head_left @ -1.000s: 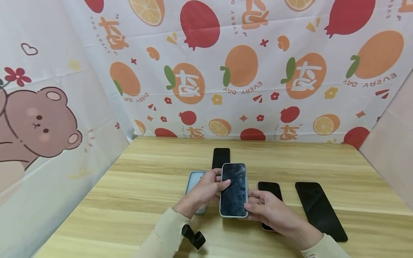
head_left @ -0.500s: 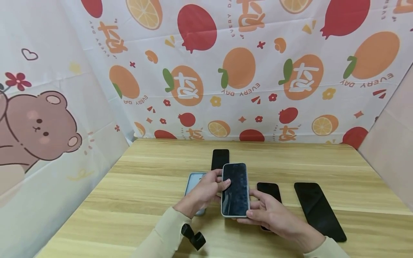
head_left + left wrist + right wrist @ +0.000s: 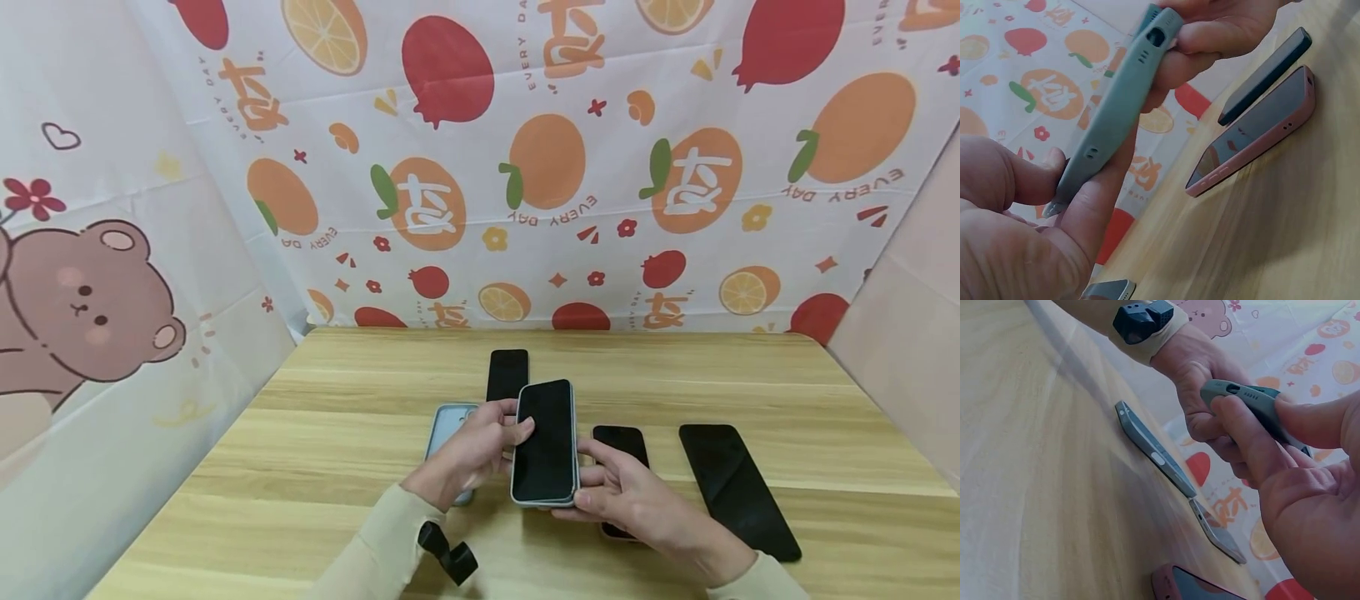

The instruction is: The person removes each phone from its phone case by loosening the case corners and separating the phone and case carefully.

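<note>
Both hands hold a phone (image 3: 545, 442) above the table, its black screen facing up. A pale blue-green case (image 3: 1107, 106) surrounds it. At the lower right corner the phone stands slightly out of the case, and in the right wrist view its edge rises past the case rim. My left hand (image 3: 483, 442) grips the left side, thumb on the screen edge. My right hand (image 3: 626, 496) pinches the lower right corner between thumb and fingers. Beneath my left hand lies a light blue phone case (image 3: 448, 429), partly hidden. A pink-cased phone (image 3: 621, 444) lies partly behind my right hand.
A black-screened phone (image 3: 508, 375) lies behind the held one. On the right is a long black slab (image 3: 738, 492). A small black device (image 3: 447, 552) is worn on the left wrist. Printed cloth (image 3: 480, 183) hangs along the wooden table's (image 3: 360, 367) far edge.
The phone's lower right corner has come up from the case rim, opening a small gap. My right fingers have shifted slightly at that corner. My left hand keeps its grip.
</note>
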Action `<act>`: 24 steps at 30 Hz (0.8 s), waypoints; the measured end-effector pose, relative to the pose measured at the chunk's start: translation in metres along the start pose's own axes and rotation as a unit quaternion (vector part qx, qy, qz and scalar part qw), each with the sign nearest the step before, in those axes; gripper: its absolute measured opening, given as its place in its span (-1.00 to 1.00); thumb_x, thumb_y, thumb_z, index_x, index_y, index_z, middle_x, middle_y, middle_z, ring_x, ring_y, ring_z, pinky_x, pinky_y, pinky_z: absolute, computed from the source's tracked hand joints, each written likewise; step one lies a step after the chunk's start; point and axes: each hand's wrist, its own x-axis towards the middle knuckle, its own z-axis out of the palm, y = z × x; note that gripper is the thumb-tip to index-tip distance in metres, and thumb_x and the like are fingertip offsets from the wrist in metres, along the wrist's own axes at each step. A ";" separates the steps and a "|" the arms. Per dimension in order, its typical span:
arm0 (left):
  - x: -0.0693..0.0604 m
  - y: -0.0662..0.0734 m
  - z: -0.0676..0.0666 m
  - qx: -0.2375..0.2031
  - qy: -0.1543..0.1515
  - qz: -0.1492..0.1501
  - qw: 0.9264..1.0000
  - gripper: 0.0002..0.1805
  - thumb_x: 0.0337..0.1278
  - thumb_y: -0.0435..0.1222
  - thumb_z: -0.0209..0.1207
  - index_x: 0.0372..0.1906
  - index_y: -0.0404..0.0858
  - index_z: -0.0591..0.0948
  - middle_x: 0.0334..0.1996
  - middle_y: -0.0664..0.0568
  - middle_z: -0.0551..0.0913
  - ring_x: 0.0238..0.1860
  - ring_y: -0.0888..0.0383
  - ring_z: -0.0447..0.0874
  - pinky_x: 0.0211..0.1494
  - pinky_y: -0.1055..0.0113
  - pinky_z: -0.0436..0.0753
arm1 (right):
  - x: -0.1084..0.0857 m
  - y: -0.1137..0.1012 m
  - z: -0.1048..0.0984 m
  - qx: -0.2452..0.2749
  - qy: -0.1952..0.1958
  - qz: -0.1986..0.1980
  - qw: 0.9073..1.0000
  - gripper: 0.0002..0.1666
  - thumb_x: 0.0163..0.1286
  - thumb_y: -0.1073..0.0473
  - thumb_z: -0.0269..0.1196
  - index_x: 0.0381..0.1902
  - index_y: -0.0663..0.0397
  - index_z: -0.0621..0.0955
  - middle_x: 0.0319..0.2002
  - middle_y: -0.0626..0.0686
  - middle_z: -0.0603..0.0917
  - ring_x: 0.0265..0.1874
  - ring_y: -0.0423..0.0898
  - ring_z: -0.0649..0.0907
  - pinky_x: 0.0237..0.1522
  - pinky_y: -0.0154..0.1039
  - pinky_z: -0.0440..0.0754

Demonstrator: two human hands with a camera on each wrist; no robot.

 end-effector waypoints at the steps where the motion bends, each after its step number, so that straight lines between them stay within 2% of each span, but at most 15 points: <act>1: 0.000 0.000 0.000 -0.002 -0.002 0.000 1.000 -0.60 0.48 -0.32 0.00 0.29 -0.40 0.32 -0.22 0.01 0.71 -0.23 0.15 0.75 -0.19 0.12 0.77 | 0.000 0.000 0.000 0.001 -0.002 0.000 1.000 -0.22 0.54 0.38 -0.01 0.51 0.37 -0.14 0.29 0.36 0.50 0.22 0.08 0.61 0.22 -0.08 0.57; 7: 0.000 0.000 0.001 -0.001 0.000 0.008 1.000 -0.59 0.47 -0.31 0.03 0.28 -0.38 0.33 -0.18 -0.01 0.70 -0.23 0.13 0.75 -0.20 0.15 0.76 | 0.000 -0.002 -0.002 -0.001 -0.004 -0.002 1.000 -0.22 0.50 0.42 0.03 0.48 0.39 -0.11 0.27 0.37 0.52 0.21 0.09 0.61 0.22 -0.01 0.56; 16: 0.006 -0.004 0.006 0.027 0.035 0.024 0.999 -0.55 0.41 -0.28 0.13 0.27 -0.41 0.38 -0.12 -0.09 0.72 -0.24 0.12 0.76 -0.22 0.11 0.77 | -0.001 -0.001 -0.007 -0.009 0.006 0.003 1.000 -0.19 0.49 0.41 0.04 0.50 0.36 -0.13 0.31 0.35 0.48 0.22 0.07 0.60 0.21 -0.01 0.57; 24: 0.009 -0.009 0.002 0.029 0.045 0.015 0.998 -0.58 0.38 -0.28 0.17 0.20 -0.42 0.42 -0.16 -0.09 0.72 -0.26 0.09 0.77 -0.19 0.04 0.77 | 0.000 -0.001 -0.005 -0.066 0.036 0.005 0.997 -0.15 0.53 0.31 0.08 0.52 0.36 -0.14 0.32 0.43 0.40 0.16 0.01 0.65 0.17 0.00 0.61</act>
